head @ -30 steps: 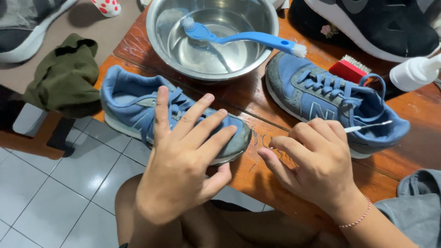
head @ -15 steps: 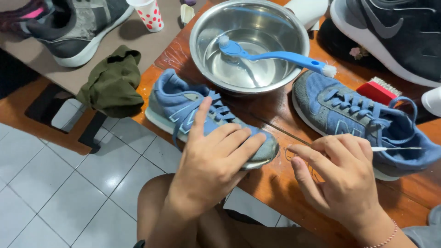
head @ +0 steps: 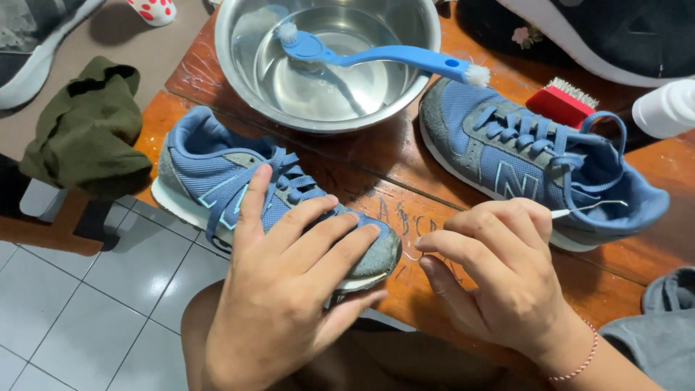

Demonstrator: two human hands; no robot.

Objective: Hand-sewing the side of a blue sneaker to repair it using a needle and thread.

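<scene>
Compared with half a second ago, the view has shifted in and left: the metal bowl (head: 326, 65) now sits at top centre and the green cloth (head: 87, 130) hugs the left edge, while both hands hold roughly the same pose.

Left hand (head: 289, 297) lies flat over the toe of the near blue sneaker (head: 217, 174), fingers spread and pressing down, thumb tucked under the sole edge; a loose clamp rather than a fist. That shoe sits at the front edge of the wooden table (head: 405, 159), toe overhanging slightly toward the person's lap. Right hand (head: 507, 282) is curled, fingertips pinched on a thin white pick (head: 586, 210) whose tip points at the second blue sneaker (head: 536, 159) on the right.

Doing it well, by judgement: keep the left palm's weight on the toe so the shoe cannot slide off the edge, work the pick in short strokes, keep the tip angled away from the left fingers.

Hard to make out: the pick's working end is thin and blurs against the shoe. Toe cap and front sole are covered by the left hand. Blue brush (head: 376, 54) rests across the bowl, water level unclear. Red brush (head: 561, 101) is partly behind the heel collar; white bottle (head: 666, 108) and dark shoes are cropped by the frame.
</scene>
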